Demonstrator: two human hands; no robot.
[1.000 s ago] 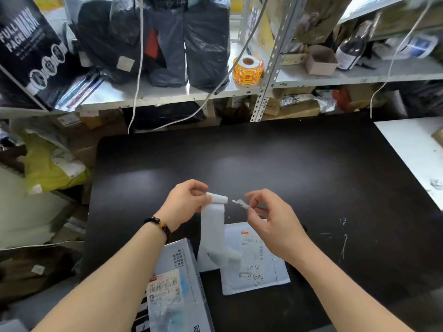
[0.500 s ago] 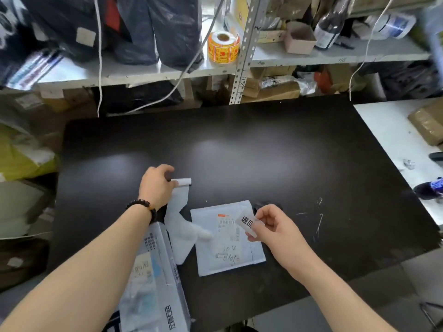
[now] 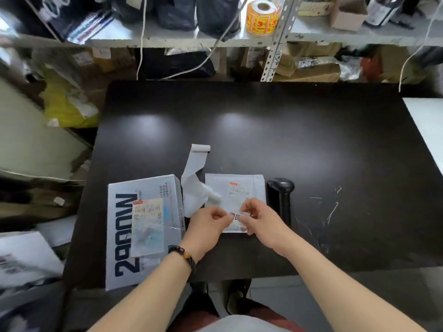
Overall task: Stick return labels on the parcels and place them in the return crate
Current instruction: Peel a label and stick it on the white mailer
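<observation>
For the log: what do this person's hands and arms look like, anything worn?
The left hand and right hand are bare, no gloves. Forearms are uncovered, no sleeves in view. The left wrist carries a dark beaded bracelet with one amber bead.

On the worktop [image 3: 263,130], the envelope parcel [image 3: 236,188] is flanked by the box [image 3: 143,226] on the left and the scanner [image 3: 280,197] on the right; the label strip [image 3: 195,168] is laid between box and envelope parcel.

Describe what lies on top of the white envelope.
On the white envelope, a shipping label sits near the top. Lower down, the left hand and right hand pinch a small return label. They hide the envelope's lower part; whether the label is stuck cannot be seen.
</observation>
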